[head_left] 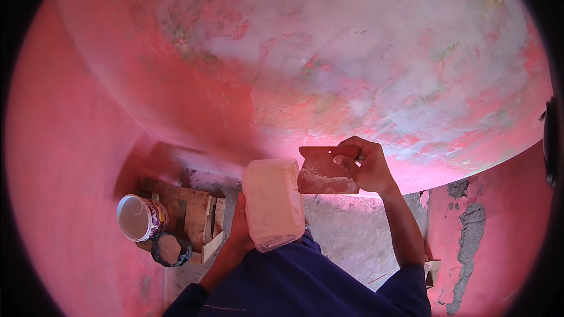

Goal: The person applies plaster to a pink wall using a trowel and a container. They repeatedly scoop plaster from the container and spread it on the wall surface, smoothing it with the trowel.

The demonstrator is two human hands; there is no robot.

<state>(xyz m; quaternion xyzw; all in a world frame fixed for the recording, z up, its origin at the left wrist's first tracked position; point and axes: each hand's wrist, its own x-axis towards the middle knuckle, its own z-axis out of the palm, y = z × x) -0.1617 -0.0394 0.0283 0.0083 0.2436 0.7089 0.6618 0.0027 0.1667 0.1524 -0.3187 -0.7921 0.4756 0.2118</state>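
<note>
My left hand (pixel 241 226) grips a rectangular plastic tub (pixel 271 202) by its left side, in front of my body. Pale putty-like paste fills the tub or coats it. In my right hand (pixel 371 167) is a flat, dark reddish putty scraper (pixel 326 170) with a small hole near its upper edge. The thumb lies on the scraper's face and the fingers go behind it. White paste smears its lower part. The scraper's left edge is right beside the tub's rim; whether they touch I cannot tell. Ahead, the pink wall (pixel 205 100) bears broad whitish patches.
On the left, a white bucket (pixel 134 218) stands by a wooden crate (pixel 197 214). A black-bagged container of paste (pixel 170 249) sits in front of it. Grey concrete floor (pixel 346 238) lies below. Grey patches (pixel 470 240) mark the right-hand wall.
</note>
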